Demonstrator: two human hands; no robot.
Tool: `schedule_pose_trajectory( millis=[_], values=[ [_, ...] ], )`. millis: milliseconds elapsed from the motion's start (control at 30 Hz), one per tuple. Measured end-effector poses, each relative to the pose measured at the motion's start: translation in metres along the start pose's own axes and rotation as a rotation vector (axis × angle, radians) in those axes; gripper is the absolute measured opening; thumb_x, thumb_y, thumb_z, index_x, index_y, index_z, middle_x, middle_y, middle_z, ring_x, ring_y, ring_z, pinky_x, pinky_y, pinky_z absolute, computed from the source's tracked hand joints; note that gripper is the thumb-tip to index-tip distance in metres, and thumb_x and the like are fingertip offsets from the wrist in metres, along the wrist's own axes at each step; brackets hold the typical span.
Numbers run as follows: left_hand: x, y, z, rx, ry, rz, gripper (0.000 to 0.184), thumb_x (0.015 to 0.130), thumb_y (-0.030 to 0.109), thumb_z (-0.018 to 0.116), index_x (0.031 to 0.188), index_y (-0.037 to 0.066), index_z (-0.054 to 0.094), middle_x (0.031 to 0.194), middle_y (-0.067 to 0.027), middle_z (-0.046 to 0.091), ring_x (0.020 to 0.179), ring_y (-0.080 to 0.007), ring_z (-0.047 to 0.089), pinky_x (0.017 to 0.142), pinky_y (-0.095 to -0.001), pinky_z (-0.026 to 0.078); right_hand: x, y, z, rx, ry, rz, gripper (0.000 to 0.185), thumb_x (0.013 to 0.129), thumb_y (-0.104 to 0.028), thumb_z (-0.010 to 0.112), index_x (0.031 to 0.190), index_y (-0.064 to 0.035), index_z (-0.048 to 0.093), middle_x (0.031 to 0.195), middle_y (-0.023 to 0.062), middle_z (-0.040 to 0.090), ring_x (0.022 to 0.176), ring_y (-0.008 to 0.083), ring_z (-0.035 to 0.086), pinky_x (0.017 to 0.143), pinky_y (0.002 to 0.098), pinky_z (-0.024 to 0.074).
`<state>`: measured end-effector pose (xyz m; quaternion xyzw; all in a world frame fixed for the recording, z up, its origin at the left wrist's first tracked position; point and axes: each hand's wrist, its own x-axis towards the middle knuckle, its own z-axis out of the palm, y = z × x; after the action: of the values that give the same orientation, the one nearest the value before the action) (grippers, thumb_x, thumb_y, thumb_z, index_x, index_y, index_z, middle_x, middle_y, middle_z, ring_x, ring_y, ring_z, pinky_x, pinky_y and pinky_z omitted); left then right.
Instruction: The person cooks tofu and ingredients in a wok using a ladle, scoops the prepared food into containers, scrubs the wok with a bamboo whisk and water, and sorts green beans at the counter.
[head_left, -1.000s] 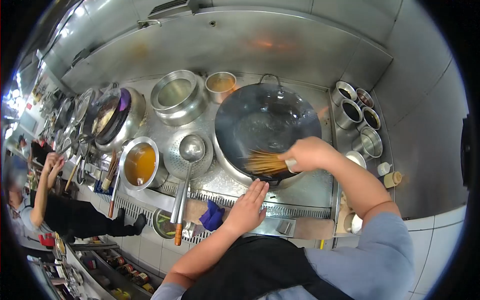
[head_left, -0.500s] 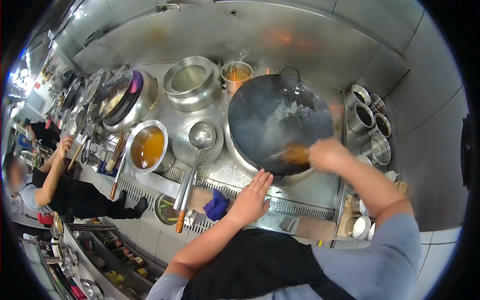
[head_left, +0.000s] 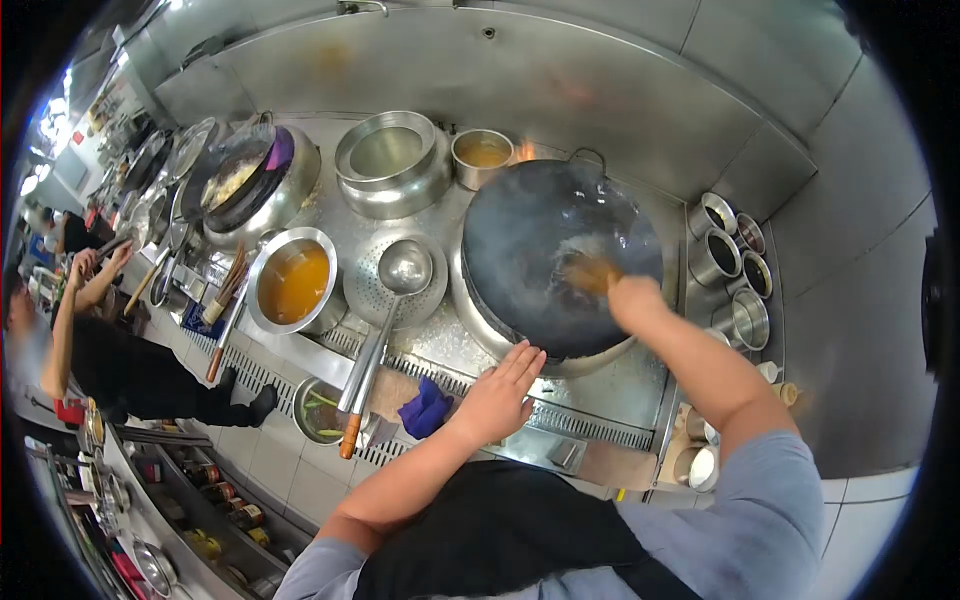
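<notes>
A large dark wok (head_left: 520, 230) sits on the burner in front of me, with water and steam in it. My right hand (head_left: 636, 303) is closed around a brown wok brush (head_left: 592, 274), its bristles blurred against the wok's inner surface. At the wok's near rim lies my left hand (head_left: 503, 392), fingers stretched out and fingertips touching the edge. Just left of that hand is a crumpled blue cloth (head_left: 425, 408). A ladle (head_left: 405, 267) rests on a perforated strainer (head_left: 432, 305), their handles pointing toward me.
A pot of orange-brown liquid (head_left: 293, 285) stands to the left. Behind are a wide steel pot (head_left: 387, 190) and a smaller pot (head_left: 482, 158). Several seasoning containers (head_left: 716, 256) line the right side. A co-worker (head_left: 140, 360) stands at far left near another wok (head_left: 238, 190).
My right hand and the brush have swept farther up inside the wok, while my left hand stays at the rim. A flame shows behind the wok. The co-worker's arms have shifted.
</notes>
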<state>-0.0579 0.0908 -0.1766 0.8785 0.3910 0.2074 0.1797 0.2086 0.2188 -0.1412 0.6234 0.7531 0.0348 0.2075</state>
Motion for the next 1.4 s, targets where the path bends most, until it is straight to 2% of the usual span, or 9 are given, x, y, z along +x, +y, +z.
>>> schedule_pose_trajectory(
  millis=[233, 267, 467, 567, 833, 1033, 1100, 1300, 1400],
  values=[
    [-0.001, -0.001, -0.001, 0.019, -0.035, 0.001, 0.068, 0.076, 0.014, 0.064, 0.138, 0.0, 0.038, 0.14, -0.0156, 0.041, 0.136, -0.0287, 0.034, 0.099, -0.0399, 0.042, 0.094, -0.053, -0.013, 0.675, 0.091, 0.064, 0.044, 0.08, -0.029, 0.059, 0.122, -0.0166, 0.057, 0.09, 0.0158, 0.069, 0.08, 0.0318, 0.068, 0.072, 0.0419, 0.0544],
    [0.001, -0.003, -0.001, 0.02, -0.028, 0.0, 0.068, 0.076, 0.014, 0.064, 0.138, 0.0, 0.038, 0.14, -0.0155, 0.041, 0.136, -0.0285, 0.035, 0.099, -0.0399, 0.042, 0.062, -0.071, -0.033, 0.687, 0.046, 0.057, 0.041, 0.081, -0.027, 0.055, 0.121, -0.0173, 0.058, 0.106, 0.0175, 0.066, 0.101, 0.0345, 0.063, 0.086, 0.0448, 0.0501],
    [-0.002, -0.003, 0.005, 0.001, 0.012, 0.006, 0.07, 0.076, 0.014, 0.065, 0.138, -0.001, 0.037, 0.141, -0.017, 0.039, 0.136, -0.0317, 0.033, 0.1, -0.0402, 0.042, -0.047, -0.041, -0.047, 0.118, -0.19, -0.18, 0.038, 0.081, -0.013, 0.052, 0.118, -0.0057, 0.059, 0.095, 0.0165, 0.069, 0.089, 0.0293, 0.068, 0.077, 0.0448, 0.0535],
    [0.002, 0.0, 0.006, -0.019, 0.003, -0.01, 0.07, 0.076, 0.014, 0.065, 0.138, -0.001, 0.036, 0.138, -0.0174, 0.04, 0.135, -0.0322, 0.034, 0.099, -0.0405, 0.042, 0.045, 0.003, -0.005, 0.108, 0.182, -0.002, 0.018, 0.08, -0.015, 0.057, 0.09, -0.006, 0.07, 0.085, 0.0167, 0.069, 0.083, 0.0299, 0.069, 0.071, 0.0419, 0.0542],
    [0.006, -0.002, 0.001, -0.02, 0.01, 0.012, 0.069, 0.076, 0.012, 0.065, 0.137, -0.002, 0.037, 0.139, -0.0179, 0.04, 0.134, -0.0328, 0.035, 0.1, -0.0397, 0.041, 0.003, -0.039, -0.02, 0.102, 0.108, -0.256, 0.024, 0.085, -0.011, 0.051, 0.101, -0.0021, 0.066, 0.093, 0.019, 0.069, 0.085, 0.032, 0.068, 0.072, 0.0431, 0.0546],
    [0.001, -0.001, 0.006, 0.018, 0.02, 0.014, 0.07, 0.076, 0.013, 0.065, 0.138, -0.002, 0.036, 0.14, -0.018, 0.039, 0.135, -0.0326, 0.033, 0.1, -0.0402, 0.04, 0.092, 0.01, -0.003, 0.165, 0.31, 0.089, 0.037, 0.089, -0.014, 0.046, 0.125, -0.0107, 0.052, 0.094, 0.0131, 0.068, 0.087, 0.0314, 0.066, 0.071, 0.0432, 0.0537],
    [0.0, -0.001, 0.004, 0.038, -0.007, 0.031, 0.072, 0.075, 0.013, 0.065, 0.139, -0.002, 0.035, 0.14, -0.0179, 0.04, 0.135, -0.0326, 0.034, 0.1, -0.0405, 0.041, 0.105, -0.027, -0.006, 0.408, 0.1, 0.239, 0.028, 0.084, -0.019, 0.051, 0.105, -0.0095, 0.066, 0.1, 0.0173, 0.068, 0.093, 0.035, 0.065, 0.077, 0.0462, 0.0522],
    [0.0, -0.003, 0.006, 0.021, 0.0, 0.031, 0.073, 0.075, 0.013, 0.066, 0.139, -0.001, 0.035, 0.14, -0.0177, 0.04, 0.135, -0.033, 0.034, 0.101, -0.0405, 0.041, -0.05, -0.07, -0.044, 0.354, 0.074, -0.299, 0.044, 0.082, -0.018, 0.055, 0.125, -0.0067, 0.054, 0.086, 0.0166, 0.067, 0.081, 0.034, 0.067, 0.072, 0.0462, 0.0528],
    [0.0, -0.001, 0.006, -0.003, -0.003, 0.022, 0.073, 0.075, 0.013, 0.066, 0.139, -0.002, 0.035, 0.14, -0.0181, 0.04, 0.136, -0.0336, 0.033, 0.103, -0.041, 0.039, -0.076, -0.02, -0.006, 0.046, -0.049, -0.188, 0.034, 0.083, -0.017, 0.054, 0.115, -0.0045, 0.059, 0.088, 0.0123, 0.069, 0.084, 0.0276, 0.067, 0.072, 0.0442, 0.0528]
  ],
)
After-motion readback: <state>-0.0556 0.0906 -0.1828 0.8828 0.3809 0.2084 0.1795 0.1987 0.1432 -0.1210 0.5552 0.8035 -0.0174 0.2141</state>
